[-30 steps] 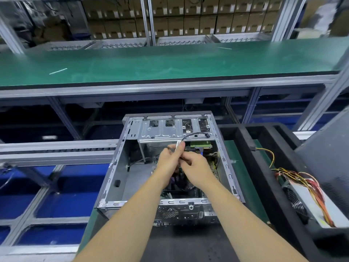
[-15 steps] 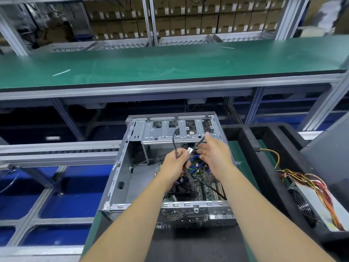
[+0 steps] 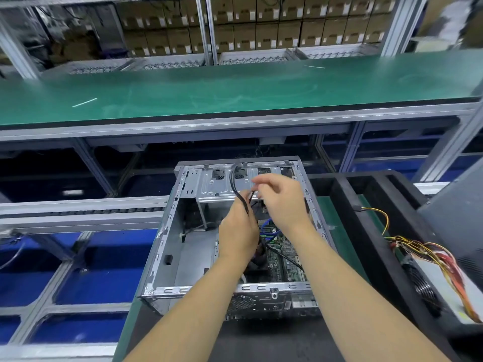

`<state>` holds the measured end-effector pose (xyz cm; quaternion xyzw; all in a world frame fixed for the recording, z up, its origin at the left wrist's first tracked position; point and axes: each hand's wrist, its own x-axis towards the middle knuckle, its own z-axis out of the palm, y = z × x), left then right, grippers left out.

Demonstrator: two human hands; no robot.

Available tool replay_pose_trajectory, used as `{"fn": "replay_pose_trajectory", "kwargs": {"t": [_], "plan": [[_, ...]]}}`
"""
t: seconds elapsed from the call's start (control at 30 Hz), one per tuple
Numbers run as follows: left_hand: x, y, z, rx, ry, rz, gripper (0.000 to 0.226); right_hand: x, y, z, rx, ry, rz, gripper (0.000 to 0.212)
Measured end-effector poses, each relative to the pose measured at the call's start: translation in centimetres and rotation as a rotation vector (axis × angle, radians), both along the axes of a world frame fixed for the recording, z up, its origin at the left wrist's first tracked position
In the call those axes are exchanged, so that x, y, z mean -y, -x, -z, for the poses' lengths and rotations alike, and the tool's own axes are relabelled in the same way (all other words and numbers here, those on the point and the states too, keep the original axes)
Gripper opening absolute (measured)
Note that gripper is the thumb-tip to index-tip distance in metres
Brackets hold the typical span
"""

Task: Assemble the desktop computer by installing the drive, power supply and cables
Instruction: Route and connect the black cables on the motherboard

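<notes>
Green-matted bench (image 3: 339, 215): open computer case (image 3: 183, 257). Right hand (image 3: 281, 202) now higher, over drive cage (image 3: 222, 182), fingertips pinching black cable (image 3: 233, 182); left hand (image 3: 239, 231) grips it below. Case's left bay unobstructed.

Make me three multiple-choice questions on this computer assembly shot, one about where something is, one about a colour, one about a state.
1. Where is the power supply?
A. Inside the case
B. In the black tray right of the case
C. On the green upper bench

2. What colour is the cable held by the left hand?
A. Black
B. White
C. Green

3. The computer case is:
A. Closed
B. Open on top
C. Upside down

Answers: 1 B, it lies in the tray with coloured wires; 2 A, dark cable loops up from the fist; 3 B, the motherboard shows.
</notes>
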<state>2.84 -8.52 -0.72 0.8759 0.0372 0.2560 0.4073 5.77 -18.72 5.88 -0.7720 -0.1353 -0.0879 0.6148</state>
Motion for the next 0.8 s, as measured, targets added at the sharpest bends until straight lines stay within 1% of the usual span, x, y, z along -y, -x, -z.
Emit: {"fn": "replay_pose_trajectory", "kwargs": {"t": [0.03, 0.1, 0.13, 0.17, 0.2, 0.27, 0.3, 0.37, 0.4, 0.43, 0.47, 0.5, 0.53, 0.57, 0.6, 0.67, 0.7, 0.73, 0.8], "plan": [[-0.1, -0.2, -0.1, -0.053, -0.065, -0.027, 0.028, -0.4, 0.4, -0.1, -0.006, -0.008, -0.103, 0.02], [-0.2, -0.6, -0.1, -0.125, -0.233, -0.09, 0.03, -1.3, 0.9, 0.0, 0.015, 0.01, -0.206, 0.013], [-0.2, -0.7, -0.1, -0.142, -0.293, -0.098, 0.031, -1.7, 0.9, 0.2, 0.017, 0.019, -0.206, 0.016], [-0.3, -0.7, -0.1, -0.145, -0.312, -0.085, 0.031, -1.8, 0.8, 0.3, -0.005, 0.007, -0.188, 0.021], [-0.4, -0.7, -0.1, -0.138, -0.283, -0.051, 0.03, -1.7, 0.6, 0.5, -0.05, -0.035, -0.16, 0.024], [-0.6, -0.5, -0.1, -0.118, -0.117, 0.046, 0.03, -1.1, 0.1, 1.0, -0.169, -0.203, -0.118, 0.023], [-0.9, -0.5, 0.0, -0.12, -0.049, 0.098, 0.037, -0.7, -0.2, 1.2, -0.228, -0.316, -0.121, 0.021], [-1.7, -0.5, 0.2, -0.163, 0.035, 0.18, 0.067, 0.2, -0.5, 2.0, -0.315, -0.54, -0.17, 0.02], [-2.2, -0.7, 0.3, -0.198, 0.081, 0.201, 0.078, 0.7, -0.7, 2.5, -0.344, -0.611, -0.184, 0.022], [-2.8, -0.9, 0.4, -0.217, 0.132, 0.212, 0.077, 1.1, -0.8, 3.0, -0.371, -0.64, -0.181, 0.023], [-3.3, -1.1, 0.5, -0.216, 0.186, 0.203, 0.064, 1.7, -0.9, 3.5, -0.392, -0.617, -0.161, 0.024], [-3.7, -1.3, 0.4, -0.195, 0.25, 0.16, 0.044, 2.3, -1.0, 4.1, -0.404, -0.553, -0.134, 0.024], [-4.1, -1.6, 0.3, -0.15, 0.309, 0.088, 0.031, 2.9, -1.1, 4.7, -0.415, -0.478, -0.113, 0.025], [-4.5, -1.8, 0.2, -0.092, 0.353, -0.017, 0.03, 3.3, -1.1, 5.3, -0.439, -0.433, -0.108, 0.027], [-4.6, -1.9, 0.1, -0.039, 0.382, -0.124, 0.031, 3.6, -1.1, 5.8, -0.481, -0.442, -0.113, 0.031], [-4.7, -2.1, 0.2, 0.029, 0.413, -0.245, 0.032, 3.8, -1.2, 6.4, -0.587, -0.565, -0.132, 0.042], [-4.5, -2.2, 0.3, 0.044, 0.451, -0.256, 0.031, 3.8, -1.4, 6.6, -0.628, -0.626, -0.138, 0.046], [-4.3, -2.4, 0.2, 0.058, 0.538, -0.251, 0.03, 3.8, -1.5, 6.6, -0.657, -0.671, -0.139, 0.047], [-3.7, -2.7, -0.5, 0.103, 0.761, -0.22, 0.027, 3.9, -1.7, 6.7, -0.686, -0.739, -0.132, 0.042]]}}
